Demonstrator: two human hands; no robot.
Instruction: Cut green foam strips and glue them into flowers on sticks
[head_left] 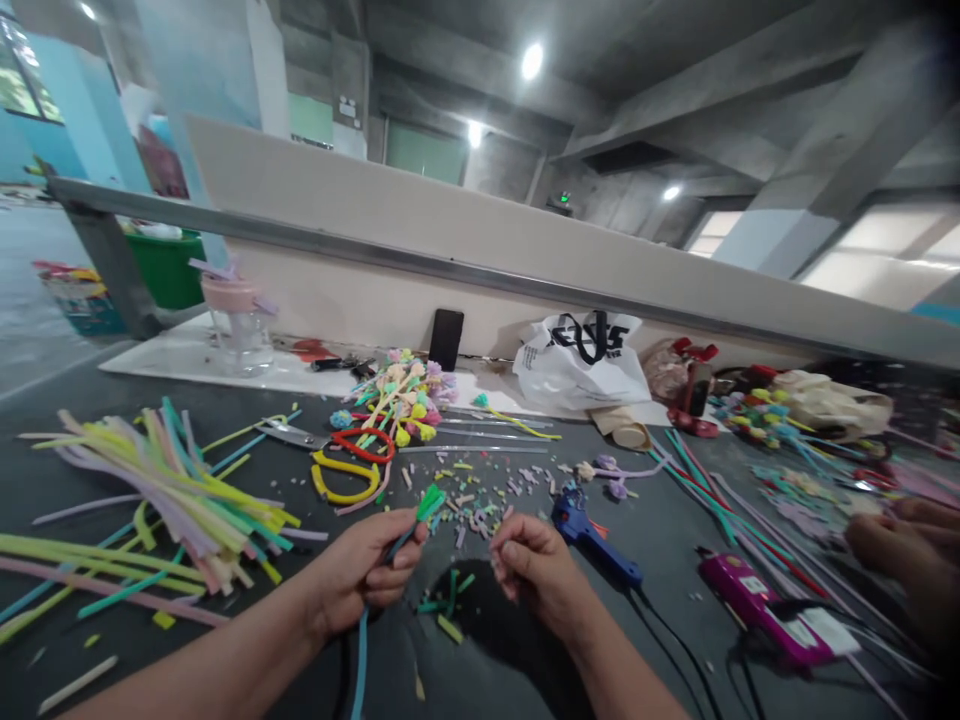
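My left hand (367,575) is closed round a blue stem (361,660) topped with a green pipe-cleaner piece (430,502), held above the dark table (660,530). My right hand (536,570) is beside it, fingers pinched together on something too small to name. Green offcuts (448,600) lie on the table between and below the two hands. A blue glue gun (589,535) rests just right of my right hand.
A heap of pastel pipe cleaners (187,490) lies at left, with scissors (296,435) and red and yellow loops (352,460). Finished flowers (401,395), a phone (446,338) and a white bag (581,365) stand behind. A magenta glue gun (757,605) and another person's hands (904,550) are at right.
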